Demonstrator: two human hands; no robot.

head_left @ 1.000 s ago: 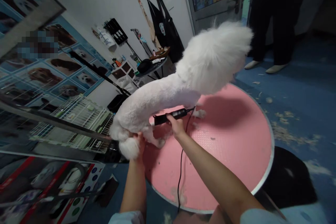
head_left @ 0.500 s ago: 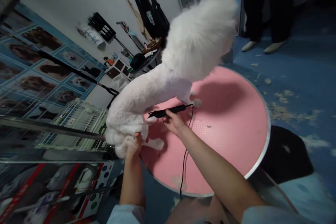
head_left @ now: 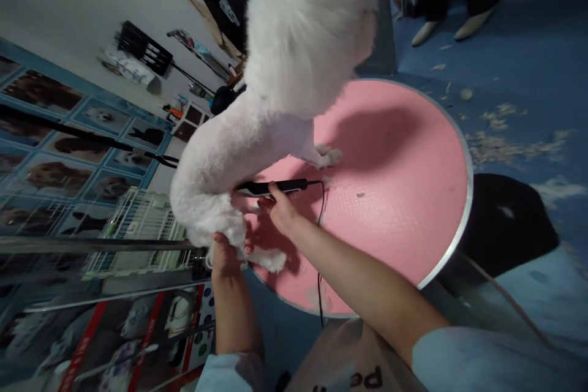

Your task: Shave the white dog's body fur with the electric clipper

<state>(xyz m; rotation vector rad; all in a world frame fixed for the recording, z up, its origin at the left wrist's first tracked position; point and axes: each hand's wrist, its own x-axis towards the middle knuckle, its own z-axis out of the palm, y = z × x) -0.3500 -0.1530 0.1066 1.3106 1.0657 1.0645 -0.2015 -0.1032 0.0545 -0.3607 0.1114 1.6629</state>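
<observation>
White dog (head_left: pixel 229 141), body close-clipped, head fluffy, stands along the nine-to-eleven o'clock side of the round pink table (head_left: pixel 395 226). Left hand (head_left: pixel 225 254) curled round its hind leg, near the table's eight o'clock edge. Right hand (head_left: pixel 281 209) grips black clippers (head_left: pixel 290 186), blade end toward nine o'clock by the belly; contact unclear. Cord (head_left: pixel 323 203) trails toward six.

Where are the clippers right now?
Just left of the middle of the head view, the clippers are in the right hand, front end close to the dog, above the table.
</observation>
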